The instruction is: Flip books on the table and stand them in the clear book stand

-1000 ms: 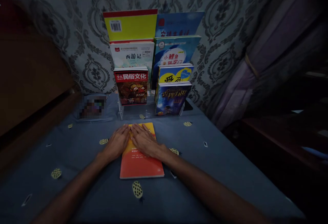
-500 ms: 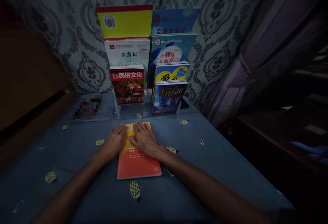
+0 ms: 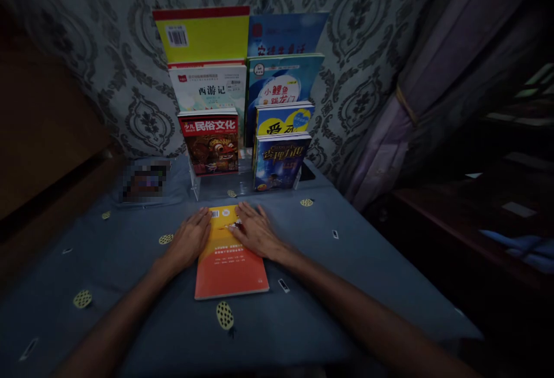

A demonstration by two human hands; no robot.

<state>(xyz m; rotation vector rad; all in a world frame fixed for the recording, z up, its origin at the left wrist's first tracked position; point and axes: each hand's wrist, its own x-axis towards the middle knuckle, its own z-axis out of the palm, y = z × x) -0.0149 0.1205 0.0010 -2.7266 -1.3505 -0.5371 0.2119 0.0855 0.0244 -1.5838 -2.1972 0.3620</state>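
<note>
An orange and yellow book (image 3: 231,274) lies flat on the blue cloth, its barcode end away from me and its printing upside down to my view. Along its upper left edge rests my left hand (image 3: 190,236), fingers stretched forward. My right hand (image 3: 258,232) lies over the upper right edge, fingers extended and the thumb on the cover. Behind the book stands a clear acrylic rack (image 3: 223,187). It carries a red book (image 3: 212,144) at front left and a dark blue book (image 3: 281,161) at front right, with taller books in tiers behind.
The blue patterned tablecloth (image 3: 346,291) covers the table, whose right edge slants toward me. A blurred-out item (image 3: 146,182) lies at back left. A dark flat object (image 3: 308,172) sits by the rack's right side. Beyond are a patterned wall and a tied curtain (image 3: 381,147).
My right hand has slid right, from the middle of the book to its right edge, uncovering more of the cover. My left hand stays by the left edge. The view has shifted slightly.
</note>
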